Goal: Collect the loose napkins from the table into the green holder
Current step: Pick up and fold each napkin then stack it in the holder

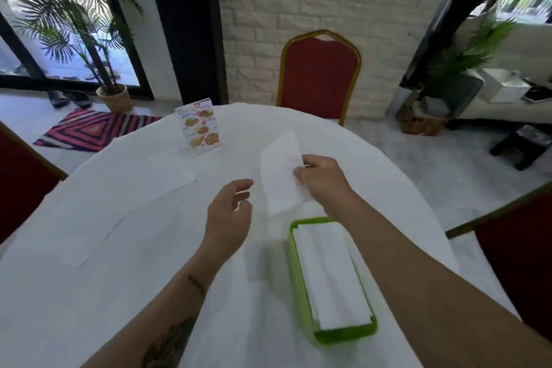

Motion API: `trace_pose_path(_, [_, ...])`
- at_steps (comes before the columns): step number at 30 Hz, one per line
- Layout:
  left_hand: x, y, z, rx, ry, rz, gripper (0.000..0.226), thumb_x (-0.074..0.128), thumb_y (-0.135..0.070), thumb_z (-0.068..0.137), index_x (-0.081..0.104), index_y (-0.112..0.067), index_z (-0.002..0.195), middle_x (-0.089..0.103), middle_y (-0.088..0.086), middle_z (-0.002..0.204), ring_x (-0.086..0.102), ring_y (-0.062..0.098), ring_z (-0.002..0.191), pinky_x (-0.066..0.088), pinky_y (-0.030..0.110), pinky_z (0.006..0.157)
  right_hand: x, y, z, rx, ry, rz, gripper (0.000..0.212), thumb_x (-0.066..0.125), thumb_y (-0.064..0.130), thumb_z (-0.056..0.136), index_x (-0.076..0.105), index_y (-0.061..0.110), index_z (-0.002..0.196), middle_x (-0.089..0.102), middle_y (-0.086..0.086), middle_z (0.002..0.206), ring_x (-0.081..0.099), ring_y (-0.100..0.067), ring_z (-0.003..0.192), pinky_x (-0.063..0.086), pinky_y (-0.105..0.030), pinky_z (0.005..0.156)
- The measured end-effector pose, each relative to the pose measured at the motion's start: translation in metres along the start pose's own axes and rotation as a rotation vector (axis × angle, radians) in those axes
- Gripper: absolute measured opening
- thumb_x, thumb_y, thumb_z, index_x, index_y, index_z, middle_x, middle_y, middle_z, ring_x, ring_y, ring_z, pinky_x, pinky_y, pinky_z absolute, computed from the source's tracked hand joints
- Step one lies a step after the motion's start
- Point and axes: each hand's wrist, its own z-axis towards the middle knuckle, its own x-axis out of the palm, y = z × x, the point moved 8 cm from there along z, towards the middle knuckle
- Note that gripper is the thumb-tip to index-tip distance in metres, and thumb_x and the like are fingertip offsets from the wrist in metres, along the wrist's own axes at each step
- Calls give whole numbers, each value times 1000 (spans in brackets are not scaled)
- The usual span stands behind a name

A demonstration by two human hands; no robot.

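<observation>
Head view: a person stands over a round tabletop (125, 293) under a white cloth, both bare forearms reaching forward.
Right-hand grip: the right hand (324, 179) pinches one long edge of a loose napkin (280, 176) between thumb and fingers and holds it up off the cloth.
Left-hand grip: the left hand (228, 215) hovers with fingers loosely curled and holds nothing, just left of the napkin.
Key relation: the green holder (343, 336) lies just nearer the person than the held napkin, below and slightly right of it; the right hand is the nearer one.
Long axes: the napkin's long axis runs away from the person, roughly in line with the holder's, so little turning looks needed.
Holder contents: a flat stack of white napkins (330, 275) already fills it.
Still loose: more napkins (171, 170) lie flat at far left, hard to separate from the cloth.
Materials: thin, limp, matte paper; glossy rigid plastic holder, rectangular with rounded corners.
Nearby: an upright printed menu card (200, 125) beyond the hands.
</observation>
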Motion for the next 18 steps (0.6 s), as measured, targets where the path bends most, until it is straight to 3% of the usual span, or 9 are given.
trace_pose_path(2, [8, -8, -18, 12, 40, 5, 42, 44, 5, 86, 63, -20, 115, 63, -8, 117, 62, 1, 101, 48, 10, 74, -16, -15, -31, 30, -22, 16, 31, 55, 5, 86, 75, 25, 73, 76, 1, 82, 72, -21, 80, 58, -35, 74])
trace_pose_path(5, [26, -5, -50, 6, 142, 73, 41, 46, 1, 88, 62, -26, 113, 60, -11, 117, 61, 2, 101, 46, 8, 71, -32, -62, -79, 145, -45, -75, 30, 52, 3, 84, 74, 22, 79, 76, 0, 85, 72, -21, 80, 56, -32, 72])
trace_pose_path(10, [55, 1, -89, 126, 410, 392, 40, 51, -11, 88, 55, -29, 124, 53, -10, 126, 59, 7, 103, 44, 16, 86, -49, -111, -110, 256, -104, -259, 27, 46, 6, 77, 70, 6, 89, 69, -3, 83, 60, -20, 72, 46, -29, 61])
trace_pose_path(13, [57, -2, -101, 119, 425, 486, 43, 50, -15, 89, 51, -27, 130, 51, -8, 131, 57, 8, 106, 44, 23, 93, -56, -112, -115, 256, -121, -302, 31, 46, 8, 76, 70, 10, 95, 71, -5, 94, 63, -20, 81, 54, -36, 74])
trace_pose_path(18, [69, -12, -121, 140, 436, 597, 51, 49, -17, 89, 44, -23, 139, 44, -5, 144, 48, 13, 126, 36, 27, 108, -61, -109, -120, 243, -42, -438, 36, 52, 19, 76, 62, 10, 110, 65, -3, 102, 60, -21, 85, 51, -33, 71])
